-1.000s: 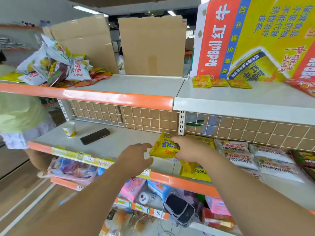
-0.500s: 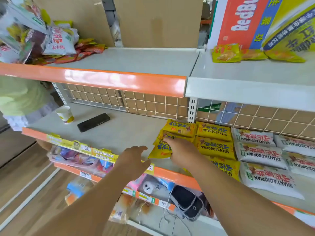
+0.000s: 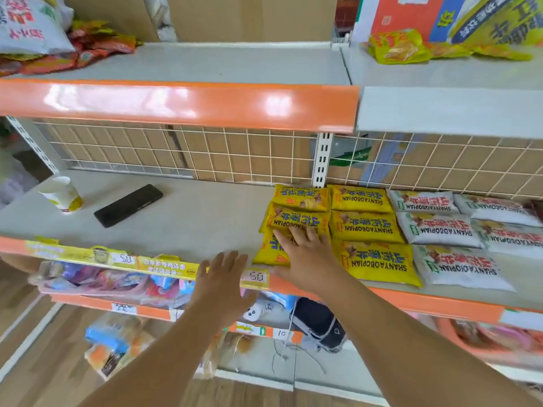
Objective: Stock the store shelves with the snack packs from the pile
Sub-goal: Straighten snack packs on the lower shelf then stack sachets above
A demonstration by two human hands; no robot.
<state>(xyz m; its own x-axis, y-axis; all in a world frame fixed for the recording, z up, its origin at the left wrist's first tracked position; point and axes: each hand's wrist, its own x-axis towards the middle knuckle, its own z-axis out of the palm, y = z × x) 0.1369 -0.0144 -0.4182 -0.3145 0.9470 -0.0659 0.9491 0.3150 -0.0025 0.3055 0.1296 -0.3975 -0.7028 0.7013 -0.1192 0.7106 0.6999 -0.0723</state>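
Seating the front yellow pack on the middle shelf, foremost in a column of three, just beside the neighbouring yellow packs. Pressing with right hand flat, fingers straight, gripping nothing; left hand open and empty before the shelf lip. Best done by sliding the pack square against the one behind, flush with its neighbour, back from the lip. Further stock in the pile, upper shelf, far left.
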